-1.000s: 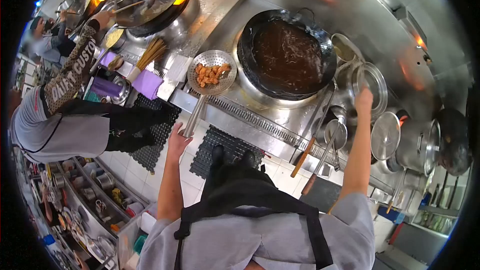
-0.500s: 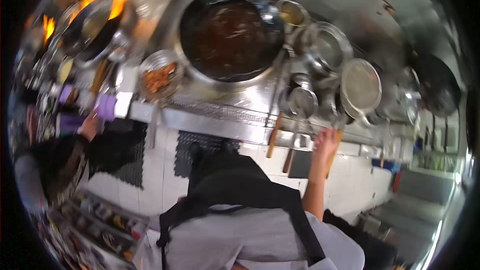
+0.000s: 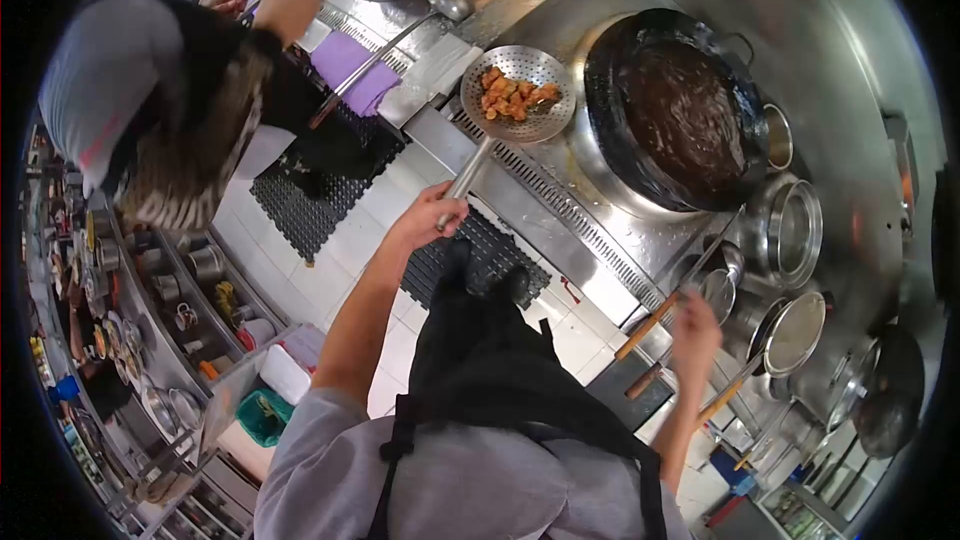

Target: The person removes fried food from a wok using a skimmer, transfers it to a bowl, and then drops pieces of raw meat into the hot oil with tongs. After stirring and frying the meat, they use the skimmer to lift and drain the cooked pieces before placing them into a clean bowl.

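Note:
My left hand [image 3: 436, 214] is wrapped round the metal handle of a perforated strainer ladle [image 3: 553, 120]. Browned fried pieces [image 3: 514, 94] lie in its bowl, which hangs over the counter edge close to the wok. To its right, the large black wok [image 3: 612, 70] holds dark, rippling oil. My right hand [image 3: 693, 337], smeared by motion, is beside the wooden handles of several tools. Closest to it are a wooden-handled tool [image 3: 647, 325] and the handle of a round mesh strainer [image 3: 795, 335]; its fingers are too blurred to make out.
Metal pots [image 3: 797, 233] stand right of the wok. A co-worker [image 3: 150, 90] works at the left by another wok, near a purple cloth [image 3: 355, 72] and a long-handled ladle [image 3: 449, 2]. Black mats [image 3: 325, 180] lie on the tiled floor. Shelving [image 3: 190, 280] runs along the lower left.
My view has turned toward the left. My left hand has come into view holding the strainer ladle, whose bowl previously rested on the counter. My right hand has left the mesh strainer's handle.

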`<action>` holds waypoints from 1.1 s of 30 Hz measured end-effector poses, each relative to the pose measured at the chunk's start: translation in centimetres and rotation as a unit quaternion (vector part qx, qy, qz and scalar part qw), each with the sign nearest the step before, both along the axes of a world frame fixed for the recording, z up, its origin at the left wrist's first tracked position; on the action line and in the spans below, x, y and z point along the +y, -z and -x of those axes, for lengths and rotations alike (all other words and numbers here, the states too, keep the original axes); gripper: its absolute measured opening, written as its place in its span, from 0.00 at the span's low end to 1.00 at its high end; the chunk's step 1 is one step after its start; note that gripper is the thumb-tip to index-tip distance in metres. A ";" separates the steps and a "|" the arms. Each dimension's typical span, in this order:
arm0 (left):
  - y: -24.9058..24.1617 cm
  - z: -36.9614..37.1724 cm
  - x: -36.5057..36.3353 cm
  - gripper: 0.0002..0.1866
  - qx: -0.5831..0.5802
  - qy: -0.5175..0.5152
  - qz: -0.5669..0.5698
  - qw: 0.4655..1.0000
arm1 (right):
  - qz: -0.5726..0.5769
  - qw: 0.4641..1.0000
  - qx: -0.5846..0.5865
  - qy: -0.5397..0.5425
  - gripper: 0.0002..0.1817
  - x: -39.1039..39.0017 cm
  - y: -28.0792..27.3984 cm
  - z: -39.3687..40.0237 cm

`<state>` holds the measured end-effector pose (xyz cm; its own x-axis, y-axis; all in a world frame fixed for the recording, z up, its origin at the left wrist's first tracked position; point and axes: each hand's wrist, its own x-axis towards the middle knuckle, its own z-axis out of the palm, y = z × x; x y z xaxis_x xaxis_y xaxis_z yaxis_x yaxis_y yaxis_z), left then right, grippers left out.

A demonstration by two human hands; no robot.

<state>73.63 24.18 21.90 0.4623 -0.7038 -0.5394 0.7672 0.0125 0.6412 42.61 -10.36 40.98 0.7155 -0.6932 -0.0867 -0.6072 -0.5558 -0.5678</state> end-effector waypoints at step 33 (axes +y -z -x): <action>-12.3 2.2 8.5 0.30 -0.087 0.084 -0.057 0.991 | 0.166 0.945 0.042 -0.277 0.36 9.0 8.8 -36.8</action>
<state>71.40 32.70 34.17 0.4374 -0.7174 -0.5423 0.6296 -0.1862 0.7542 79.41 -1.31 32.20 0.9770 -0.2130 -0.0026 -0.2059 -0.9411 -0.2681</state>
